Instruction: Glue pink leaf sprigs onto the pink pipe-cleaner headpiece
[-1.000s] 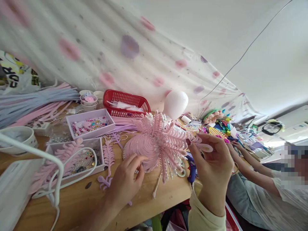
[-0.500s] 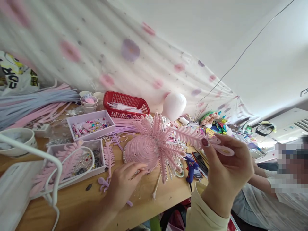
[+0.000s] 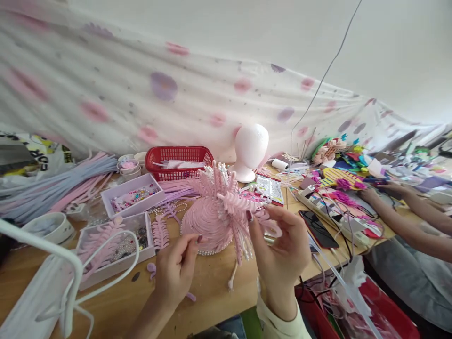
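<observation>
A pink headpiece (image 3: 212, 216), a coiled disc with feather-like fronds and pearl pins, stands on the wooden table (image 3: 215, 282). My left hand (image 3: 175, 270) rests at the disc's lower left edge, fingers curled, thumb and forefinger tips against its pearl rim. My right hand (image 3: 282, 249) is raised at the headpiece's right side. Its thumb and fingers pinch a pink feather frond (image 3: 243, 205) that lies across the other fronds.
Two lilac trays of gems (image 3: 132, 195) and a red basket (image 3: 178, 161) stand behind left, by bundles of pink and lilac strips (image 3: 52, 183). A white foam head (image 3: 250, 148) is at the back. Another person's arms (image 3: 399, 212) reach over craft clutter on the right.
My right hand has come down and left with the frond, from beside the headpiece to against its fronds. My left hand lifted slightly at the disc's edge. The view has swung right.
</observation>
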{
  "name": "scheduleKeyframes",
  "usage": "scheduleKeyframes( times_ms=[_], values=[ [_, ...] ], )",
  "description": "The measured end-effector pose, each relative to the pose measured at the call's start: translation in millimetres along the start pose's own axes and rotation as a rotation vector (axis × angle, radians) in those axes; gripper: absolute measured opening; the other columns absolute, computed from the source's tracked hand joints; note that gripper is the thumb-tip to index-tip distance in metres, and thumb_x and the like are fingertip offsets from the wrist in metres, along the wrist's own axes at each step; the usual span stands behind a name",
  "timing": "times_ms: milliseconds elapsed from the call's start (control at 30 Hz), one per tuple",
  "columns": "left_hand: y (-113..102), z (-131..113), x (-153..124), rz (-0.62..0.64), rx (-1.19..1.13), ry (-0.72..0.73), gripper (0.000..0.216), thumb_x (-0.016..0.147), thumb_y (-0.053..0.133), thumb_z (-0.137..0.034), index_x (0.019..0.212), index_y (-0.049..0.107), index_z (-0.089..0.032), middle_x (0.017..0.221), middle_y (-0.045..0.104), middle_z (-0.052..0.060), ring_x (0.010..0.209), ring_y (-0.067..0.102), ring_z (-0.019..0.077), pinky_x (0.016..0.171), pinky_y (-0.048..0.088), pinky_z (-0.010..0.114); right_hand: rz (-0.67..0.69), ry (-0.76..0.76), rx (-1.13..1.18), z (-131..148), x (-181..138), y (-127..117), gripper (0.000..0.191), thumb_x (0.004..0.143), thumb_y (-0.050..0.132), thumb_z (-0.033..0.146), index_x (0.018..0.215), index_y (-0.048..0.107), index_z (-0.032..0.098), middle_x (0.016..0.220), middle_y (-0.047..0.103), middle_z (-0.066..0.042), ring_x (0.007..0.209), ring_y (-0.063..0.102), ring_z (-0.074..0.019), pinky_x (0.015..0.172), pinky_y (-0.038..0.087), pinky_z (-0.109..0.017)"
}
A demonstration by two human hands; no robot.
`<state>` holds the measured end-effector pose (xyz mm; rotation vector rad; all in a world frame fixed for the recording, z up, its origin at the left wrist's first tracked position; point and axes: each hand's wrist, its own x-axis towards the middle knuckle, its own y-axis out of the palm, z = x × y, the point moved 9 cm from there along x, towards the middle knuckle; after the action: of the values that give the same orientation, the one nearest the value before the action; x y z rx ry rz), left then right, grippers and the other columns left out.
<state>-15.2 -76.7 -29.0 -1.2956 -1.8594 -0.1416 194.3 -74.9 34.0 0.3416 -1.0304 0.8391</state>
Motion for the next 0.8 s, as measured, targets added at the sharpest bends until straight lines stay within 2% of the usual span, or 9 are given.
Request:
scheduleKeyframes(
  times_ms=[67,167,333,400,467,533,633,800],
  values=[
    [-1,-1,7,-0.006,0.025,0.007,0.031,0.095,0.048,-0.016,0.070,0.066,-0.017,0.039,0.043,-0.009,0.033,0.040,0.0050,0.039,0.030,0.018,-0.002,0.025,-0.019,-8,8,-6,0.025,0.081,0.075,0.019,0.103,0.065,0.024,0.090,0.066,-0.001,0.082,0.065,-0.0177,0.075,0.053,-0.034],
    [-4,1,17,-0.024,0.080,0.008,0.029,0.092,0.053,-0.018,0.065,0.064,-0.017,0.046,0.051,-0.006,0.040,0.045,0.0063,0.044,0.033,0.019,0.053,0.077,0.006,-15,20,-7,0.027,0.081,0.075,0.020,0.106,0.065,0.024,0.090,0.065,-0.001,0.082,0.064,-0.0179,0.075,0.052,-0.034],
    [2,17,16,-0.017,0.051,-0.051,0.016,0.090,0.056,-0.019,0.078,0.066,-0.018,0.050,0.052,-0.007,0.043,0.046,0.0072,0.046,0.036,0.019,0.196,0.089,0.039,-14,27,14,0.029,0.081,0.073,0.019,0.109,0.064,0.025,0.094,0.065,0.000,0.080,0.062,-0.0157,0.075,0.051,-0.032],
    [6,26,13,-0.017,-0.016,-0.100,0.006,0.087,0.061,-0.019,0.089,0.067,-0.019,0.057,0.057,-0.007,0.051,0.054,0.0083,0.055,0.045,0.019,0.250,0.099,0.012,-17,26,25,0.027,0.081,0.071,0.020,0.107,0.064,0.025,0.090,0.064,0.000,0.077,0.061,-0.0156,0.072,0.049,-0.032],
    [11,35,10,-0.018,-0.094,-0.169,0.019,0.082,0.068,-0.019,0.101,0.066,-0.020,0.068,0.065,-0.005,0.065,0.064,0.0111,0.071,0.053,0.022,0.293,0.131,-0.036,-21,26,33,0.024,0.080,0.071,0.022,0.103,0.064,0.024,0.082,0.062,0.002,0.072,0.059,-0.0154,0.068,0.048,-0.031],
    [16,43,6,-0.002,-0.161,-0.242,0.027,0.079,0.073,-0.018,0.104,0.067,-0.022,0.071,0.069,-0.004,0.071,0.068,0.0130,0.078,0.056,0.026,0.323,0.156,-0.089,-23,28,39,0.023,0.079,0.070,0.023,0.101,0.064,0.023,0.077,0.060,0.003,0.068,0.057,-0.0151,0.065,0.047,-0.030],
    [24,45,2,0.046,-0.253,-0.273,0.025,0.077,0.076,-0.016,0.101,0.070,-0.022,0.069,0.073,-0.005,0.065,0.069,0.0122,0.073,0.058,0.025,0.348,0.150,-0.149,-20,33,44,0.023,0.077,0.068,0.022,0.099,0.065,0.022,0.076,0.058,0.003,0.068,0.056,-0.0148,0.063,0.046,-0.029],
    [21,36,-1,0.042,-0.369,-0.174,0.026,0.080,0.076,-0.018,0.105,0.072,-0.021,0.070,0.076,-0.005,0.061,0.070,0.0107,0.068,0.059,0.020,0.347,0.142,-0.200,-15,38,51,0.022,0.075,0.069,0.023,0.097,0.065,0.022,0.074,0.058,0.003,0.066,0.055,-0.0147,0.061,0.046,-0.028]
  ],
)
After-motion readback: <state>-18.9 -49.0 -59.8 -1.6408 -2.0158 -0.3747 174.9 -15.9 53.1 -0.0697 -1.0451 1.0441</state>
